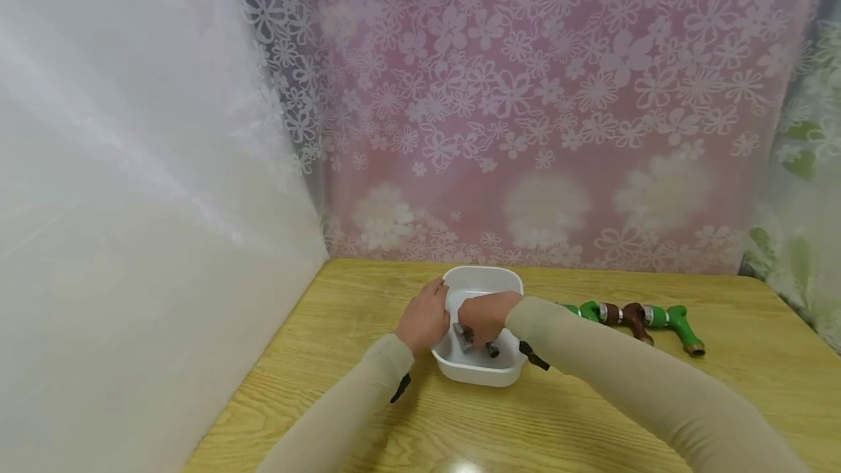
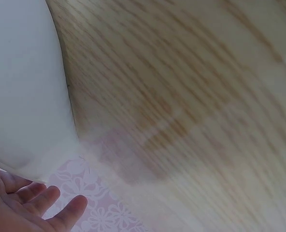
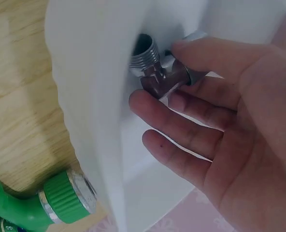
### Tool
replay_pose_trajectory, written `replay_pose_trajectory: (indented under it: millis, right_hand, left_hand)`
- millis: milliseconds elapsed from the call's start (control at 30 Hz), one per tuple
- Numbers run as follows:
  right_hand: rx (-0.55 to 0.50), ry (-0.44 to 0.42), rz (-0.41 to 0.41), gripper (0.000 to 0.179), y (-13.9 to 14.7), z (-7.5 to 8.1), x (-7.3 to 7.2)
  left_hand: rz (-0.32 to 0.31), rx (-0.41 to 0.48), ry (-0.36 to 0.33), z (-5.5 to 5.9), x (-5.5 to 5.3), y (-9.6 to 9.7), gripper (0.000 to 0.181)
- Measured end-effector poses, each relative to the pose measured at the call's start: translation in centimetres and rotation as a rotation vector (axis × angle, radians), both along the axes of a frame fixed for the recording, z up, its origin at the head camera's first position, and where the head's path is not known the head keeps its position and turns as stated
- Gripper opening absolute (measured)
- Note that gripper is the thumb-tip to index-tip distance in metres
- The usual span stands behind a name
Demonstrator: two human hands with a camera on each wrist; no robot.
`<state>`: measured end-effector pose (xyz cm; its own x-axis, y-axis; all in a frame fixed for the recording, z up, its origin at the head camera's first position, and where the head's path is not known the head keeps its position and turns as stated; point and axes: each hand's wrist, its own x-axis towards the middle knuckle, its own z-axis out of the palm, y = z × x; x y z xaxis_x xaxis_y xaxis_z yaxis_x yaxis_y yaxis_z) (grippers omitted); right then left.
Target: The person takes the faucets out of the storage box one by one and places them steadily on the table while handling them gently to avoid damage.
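Note:
A white plastic basin [image 1: 478, 376] stands on the wooden table. My left hand [image 1: 423, 316] holds its left side at the rim; in the left wrist view the fingers [image 2: 46, 198] are bent beside the basin's outer wall [image 2: 27, 87]. My right hand [image 1: 486, 314] reaches down into the basin. Between thumb and fingers it grips a small chrome angle valve [image 3: 157, 79], whose threaded opening [image 3: 144, 46] points away from the palm. The last two fingers of that hand stand apart from the valve. Part of the valve is hidden behind the thumb and fingers.
To the right of the basin lie a green plastic tap [image 1: 680, 323], a brown tap [image 1: 632, 314] and another green tap [image 1: 589, 310], partly covered by the right sleeve. A flowered curtain [image 1: 525, 130] hangs behind the table and a white sheet [image 1: 131, 203] at the left.

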<state>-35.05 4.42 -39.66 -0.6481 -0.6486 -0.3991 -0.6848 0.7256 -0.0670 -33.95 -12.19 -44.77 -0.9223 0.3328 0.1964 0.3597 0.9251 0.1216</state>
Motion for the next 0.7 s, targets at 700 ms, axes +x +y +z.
replay_pose_trajectory:
  millis: [700]
  right_hand:
    - [-0.040,0.044,0.044,0.009,2.7,4.0,0.1]
  left_hand:
    - [0.021,0.024,-0.020,0.0,0.1,0.4,0.050]
